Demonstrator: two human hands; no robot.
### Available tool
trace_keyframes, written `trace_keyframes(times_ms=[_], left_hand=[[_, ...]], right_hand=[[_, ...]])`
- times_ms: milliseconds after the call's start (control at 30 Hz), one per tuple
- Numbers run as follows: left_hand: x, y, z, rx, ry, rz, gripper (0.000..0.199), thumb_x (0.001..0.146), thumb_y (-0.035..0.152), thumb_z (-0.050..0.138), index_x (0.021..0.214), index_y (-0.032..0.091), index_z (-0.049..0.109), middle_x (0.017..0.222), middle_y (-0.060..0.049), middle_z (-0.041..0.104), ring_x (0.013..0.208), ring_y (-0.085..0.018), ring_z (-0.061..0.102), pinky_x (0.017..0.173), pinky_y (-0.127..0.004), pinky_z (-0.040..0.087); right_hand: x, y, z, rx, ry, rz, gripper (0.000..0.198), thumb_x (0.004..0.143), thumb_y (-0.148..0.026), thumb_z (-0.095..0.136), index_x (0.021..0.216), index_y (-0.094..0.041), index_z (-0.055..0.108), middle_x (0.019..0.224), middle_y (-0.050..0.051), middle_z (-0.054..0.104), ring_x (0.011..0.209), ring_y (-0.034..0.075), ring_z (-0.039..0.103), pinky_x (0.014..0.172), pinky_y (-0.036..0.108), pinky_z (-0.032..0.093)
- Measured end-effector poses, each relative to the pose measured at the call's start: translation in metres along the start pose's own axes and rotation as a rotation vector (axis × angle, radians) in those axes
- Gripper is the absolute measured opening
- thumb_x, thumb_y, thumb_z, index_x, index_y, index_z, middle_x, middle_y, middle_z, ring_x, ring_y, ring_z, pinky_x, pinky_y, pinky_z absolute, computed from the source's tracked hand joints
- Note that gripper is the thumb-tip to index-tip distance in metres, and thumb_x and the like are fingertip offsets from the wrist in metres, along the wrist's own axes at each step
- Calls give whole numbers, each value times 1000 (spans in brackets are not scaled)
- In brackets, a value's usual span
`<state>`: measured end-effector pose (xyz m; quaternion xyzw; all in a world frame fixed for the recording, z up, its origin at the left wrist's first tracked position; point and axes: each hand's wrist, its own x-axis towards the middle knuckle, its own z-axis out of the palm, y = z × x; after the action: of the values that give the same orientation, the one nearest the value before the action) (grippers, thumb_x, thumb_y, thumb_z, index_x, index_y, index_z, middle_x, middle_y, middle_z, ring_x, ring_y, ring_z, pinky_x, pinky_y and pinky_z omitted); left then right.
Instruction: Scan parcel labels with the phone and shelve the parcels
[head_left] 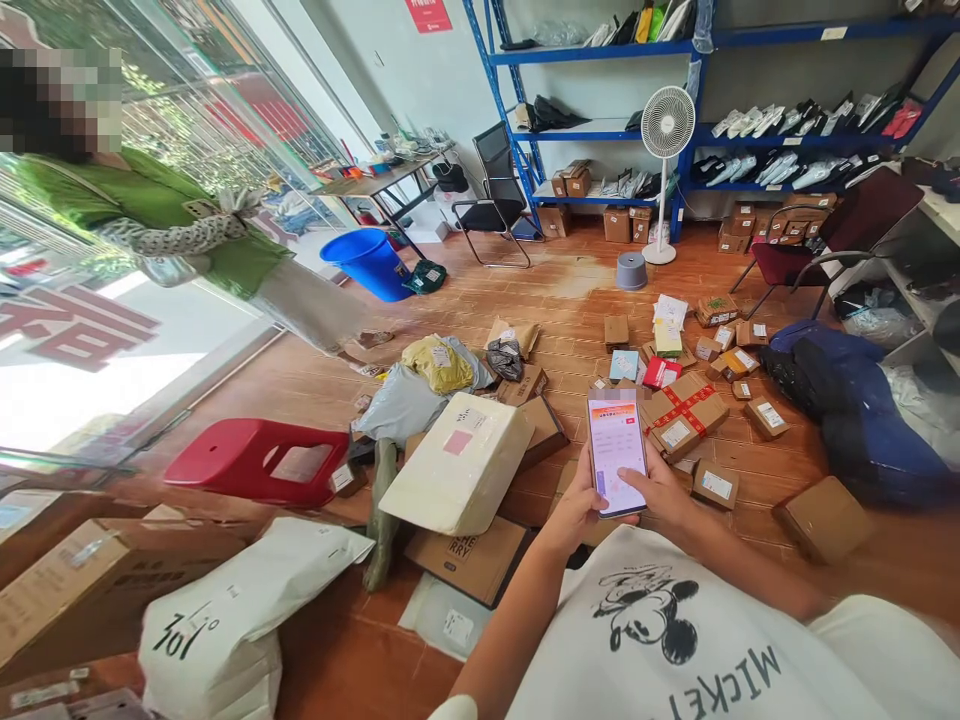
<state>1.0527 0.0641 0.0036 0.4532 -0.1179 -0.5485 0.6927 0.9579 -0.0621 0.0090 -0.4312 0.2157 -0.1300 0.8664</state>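
A smartphone (618,450) with a lit, mostly white and pink screen is held upright in front of my white shirt. My left hand (579,508) wraps its left side, with the thumb at the lower left of the screen. My right hand (657,488) grips the right side, its thumb lying over the screen. The fingers behind the phone are mostly hidden. Just beyond the phone lies a brown carton (686,412) crossed with red tape. To the left, a large cream foam box (455,465) rests on a flat brown box (471,556).
Parcels lie over the wooden floor. A red stool (255,455) lies on its side at left, near a white bag (240,610). A blue bin (367,262), a standing fan (667,125) and blue shelves (592,50) are farther back. A person in green (157,200) stands at left.
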Motion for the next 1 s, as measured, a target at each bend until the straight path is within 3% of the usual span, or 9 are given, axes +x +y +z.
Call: trace_keyframes(times_ms=[267,400,533,667,800,1000], left_hand=[[-4,3,-3,-6,-10,-21,125,54,16,60,161,45,1,161,-4,40,129,-37,50,85,-45,63],[-5,2,-7,-24,-20,-37,127,54,16,61,160,48,0,163,-3,37,128,-36,52,79,-42,64],[-4,0,-10,-37,-16,-34,127,53,16,62,160,49,2,164,-2,37,127,-36,52,75,-39,64],[-6,7,-7,-16,-12,-42,128,56,15,63,161,49,0,162,-2,40,124,-34,55,75,-36,64],[-13,19,0,99,29,-69,123,63,11,66,161,50,2,162,-2,41,125,-33,55,78,-36,63],[-23,26,1,120,-4,-54,113,63,13,64,161,48,19,164,-1,36,129,-36,51,86,-41,62]], right_hand=[[-2,0,2,32,-46,9,54,66,-33,76,117,-26,60,101,2,75,81,20,68,67,31,55],[-1,0,-1,50,-68,22,55,63,-31,71,116,-27,60,104,3,76,91,24,69,70,33,55],[-1,-2,-2,32,-81,37,60,59,-27,71,119,-28,60,104,2,76,87,23,67,66,31,52],[-1,-4,-1,-8,-69,36,59,56,-20,70,114,-29,63,102,-1,76,86,20,66,75,31,53],[6,-3,1,26,-65,36,49,61,-35,74,109,-26,66,96,3,76,84,23,67,72,34,53],[23,-9,9,-20,140,-17,34,68,-54,75,75,-23,62,72,-1,68,68,19,60,63,30,49]])
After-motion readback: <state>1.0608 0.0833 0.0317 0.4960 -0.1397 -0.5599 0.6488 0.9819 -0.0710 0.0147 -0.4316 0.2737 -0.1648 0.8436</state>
